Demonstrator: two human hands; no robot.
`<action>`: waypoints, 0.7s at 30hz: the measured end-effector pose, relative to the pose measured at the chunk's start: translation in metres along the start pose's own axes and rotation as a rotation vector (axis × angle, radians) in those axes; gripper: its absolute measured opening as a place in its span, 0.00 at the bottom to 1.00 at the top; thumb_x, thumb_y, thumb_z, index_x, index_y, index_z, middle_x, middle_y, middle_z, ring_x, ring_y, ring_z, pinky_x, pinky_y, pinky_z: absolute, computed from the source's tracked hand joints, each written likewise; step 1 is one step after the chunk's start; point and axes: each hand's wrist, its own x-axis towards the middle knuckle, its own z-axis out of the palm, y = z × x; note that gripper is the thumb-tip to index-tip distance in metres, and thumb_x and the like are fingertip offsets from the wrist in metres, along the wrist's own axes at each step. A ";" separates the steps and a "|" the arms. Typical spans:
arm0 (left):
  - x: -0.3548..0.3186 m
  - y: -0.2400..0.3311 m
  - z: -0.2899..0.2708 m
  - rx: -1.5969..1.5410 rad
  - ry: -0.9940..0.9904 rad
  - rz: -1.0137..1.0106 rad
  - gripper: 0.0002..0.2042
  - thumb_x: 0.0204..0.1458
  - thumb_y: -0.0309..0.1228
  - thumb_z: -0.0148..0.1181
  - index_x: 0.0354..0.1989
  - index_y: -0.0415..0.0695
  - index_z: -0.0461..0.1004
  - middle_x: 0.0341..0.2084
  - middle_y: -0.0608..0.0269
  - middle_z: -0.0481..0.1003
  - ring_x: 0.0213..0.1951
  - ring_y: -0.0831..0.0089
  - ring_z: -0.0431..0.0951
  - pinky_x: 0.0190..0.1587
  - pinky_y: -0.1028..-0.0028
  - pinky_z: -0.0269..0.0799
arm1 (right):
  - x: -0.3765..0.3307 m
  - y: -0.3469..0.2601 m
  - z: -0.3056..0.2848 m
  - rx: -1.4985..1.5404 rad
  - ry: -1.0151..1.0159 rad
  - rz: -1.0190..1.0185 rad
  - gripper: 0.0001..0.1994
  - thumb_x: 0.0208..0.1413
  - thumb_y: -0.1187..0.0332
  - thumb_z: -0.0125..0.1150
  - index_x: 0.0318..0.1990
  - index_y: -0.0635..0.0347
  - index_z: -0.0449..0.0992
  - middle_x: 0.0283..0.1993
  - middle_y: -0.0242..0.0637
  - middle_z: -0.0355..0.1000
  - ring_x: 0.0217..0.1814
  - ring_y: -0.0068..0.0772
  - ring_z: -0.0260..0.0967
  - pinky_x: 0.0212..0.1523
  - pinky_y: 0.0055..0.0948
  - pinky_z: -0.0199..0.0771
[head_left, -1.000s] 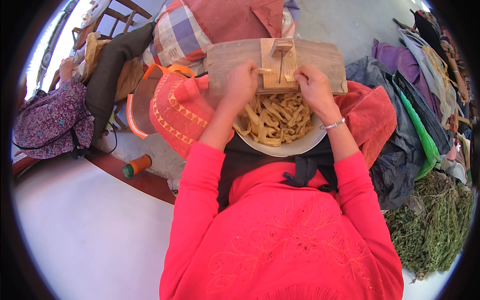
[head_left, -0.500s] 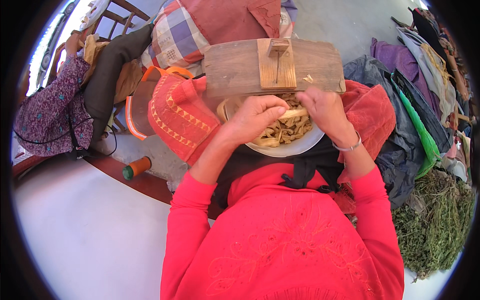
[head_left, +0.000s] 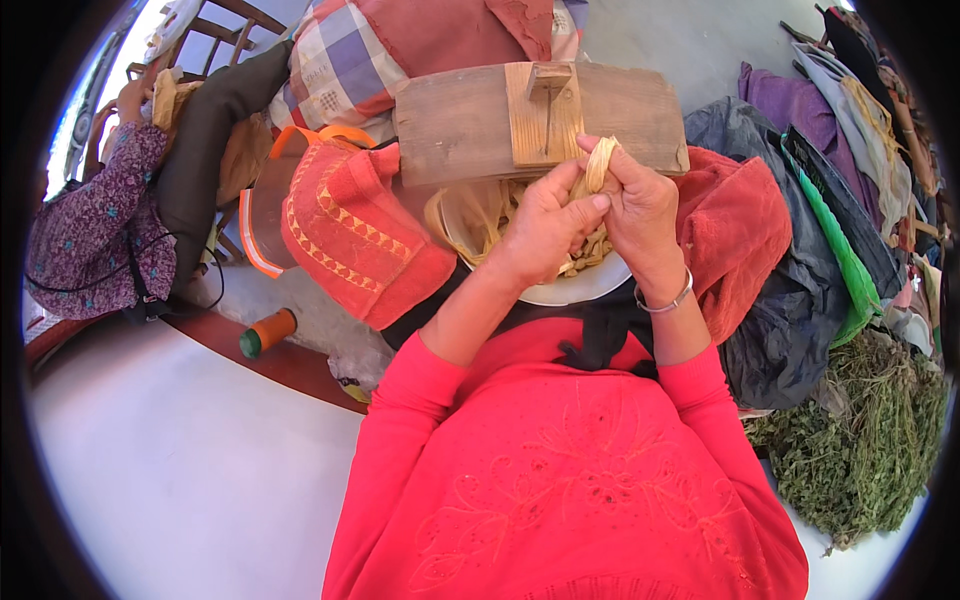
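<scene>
Over a white bowl point(head_left: 590, 288) of pale strips point(head_left: 480, 215), both hands, left hand point(head_left: 545, 225) and right hand point(head_left: 640, 205), pinch one folded strip point(head_left: 600, 165).

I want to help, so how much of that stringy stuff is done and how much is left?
Done: a heap of pale strips already lies in the white bowl. In hand: the left hand and right hand together pinch one folded strip in front of the wooden board. Left: I cannot tell how many strips still wait; no unworked pile clearly shows, only dried green plants to the right.
</scene>
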 end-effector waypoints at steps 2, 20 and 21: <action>0.001 -0.008 -0.008 -0.050 0.034 -0.088 0.09 0.58 0.27 0.53 0.46 0.43 0.68 0.19 0.75 0.62 0.16 0.89 0.53 0.17 0.86 0.47 | -0.002 -0.001 -0.002 -0.088 -0.024 0.005 0.12 0.49 0.69 0.61 0.43 0.49 0.80 0.26 0.35 0.73 0.27 0.40 0.72 0.27 0.30 0.70; -0.018 -0.021 -0.015 1.205 0.120 0.441 0.17 0.47 0.25 0.58 0.48 0.40 0.69 0.41 0.54 0.74 0.44 0.55 0.76 0.43 0.67 0.73 | -0.054 0.037 0.013 1.291 -0.401 0.874 0.11 0.58 0.69 0.55 0.44 0.65 0.77 0.46 0.32 0.72 0.47 0.22 0.69 0.49 0.24 0.68; -0.020 -0.014 -0.011 1.176 0.102 0.357 0.18 0.47 0.26 0.58 0.49 0.40 0.69 0.41 0.53 0.74 0.43 0.55 0.76 0.43 0.67 0.73 | -0.053 0.035 0.014 1.206 -0.355 0.833 0.10 0.57 0.71 0.55 0.43 0.66 0.77 0.48 0.33 0.71 0.48 0.22 0.68 0.48 0.23 0.68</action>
